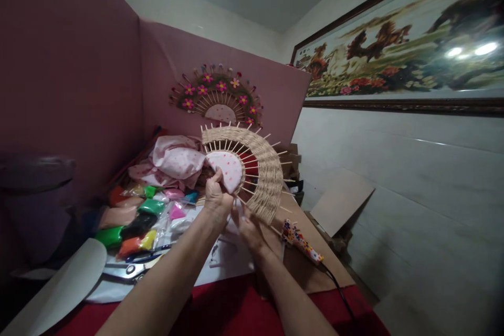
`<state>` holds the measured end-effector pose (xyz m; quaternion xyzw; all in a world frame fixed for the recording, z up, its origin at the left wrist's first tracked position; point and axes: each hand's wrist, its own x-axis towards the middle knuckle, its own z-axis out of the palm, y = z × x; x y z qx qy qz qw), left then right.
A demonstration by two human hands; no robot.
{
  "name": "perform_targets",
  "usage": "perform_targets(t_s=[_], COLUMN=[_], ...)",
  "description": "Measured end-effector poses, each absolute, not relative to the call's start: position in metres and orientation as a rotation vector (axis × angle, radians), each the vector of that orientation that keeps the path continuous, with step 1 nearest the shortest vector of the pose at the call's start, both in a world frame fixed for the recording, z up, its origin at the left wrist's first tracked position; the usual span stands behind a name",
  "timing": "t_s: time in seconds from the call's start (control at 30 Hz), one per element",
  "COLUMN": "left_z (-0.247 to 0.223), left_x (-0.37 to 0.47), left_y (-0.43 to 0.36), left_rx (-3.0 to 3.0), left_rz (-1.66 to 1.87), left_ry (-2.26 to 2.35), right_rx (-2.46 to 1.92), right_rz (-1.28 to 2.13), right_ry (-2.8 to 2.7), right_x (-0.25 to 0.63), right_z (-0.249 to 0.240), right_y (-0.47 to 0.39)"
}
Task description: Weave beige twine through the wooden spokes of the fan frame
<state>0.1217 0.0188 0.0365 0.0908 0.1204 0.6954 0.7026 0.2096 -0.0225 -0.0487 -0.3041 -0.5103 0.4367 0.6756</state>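
A woven fan [268,173] with thin sticks poking past its outer edge is held up over the table, tilted toward the right. My left hand [217,194] grips its half-round pink dotted centre [230,168], the thumb lying on the cloth. Below the fan's lower edge is my right hand [250,228], its fingers bent near the lower sticks; whether they pinch anything is hard to see. Right of that hand, a flower-patterned tool [301,241] with a black cord lies on a brown board [315,273].
Bags of coloured clay [151,207], pink cloth [173,160] and scissors [132,270] lie at the left. A decorated fan [220,89] hangs on the pink panel [275,84]. A framed picture [394,58] is on the right wall, above a leaning board [342,202].
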Motion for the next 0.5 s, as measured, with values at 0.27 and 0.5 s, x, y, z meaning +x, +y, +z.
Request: perform_targets(t_s=[0.27,0.5], left_z=[-0.008,-0.038], left_x=[0.136,0.14], left_y=[0.012,-0.022], left_rx=[0.551,0.99], left_rz=[1.462,1.347], left_ry=[0.398,0.486], right_rx=[-0.606,-0.452], right_rz=[0.846,1.137], right_ry=[-1.045,-0.677], right_x=[0.206,0.215], right_z=[-0.062,-0.042], right_y=[0.002,-0.005])
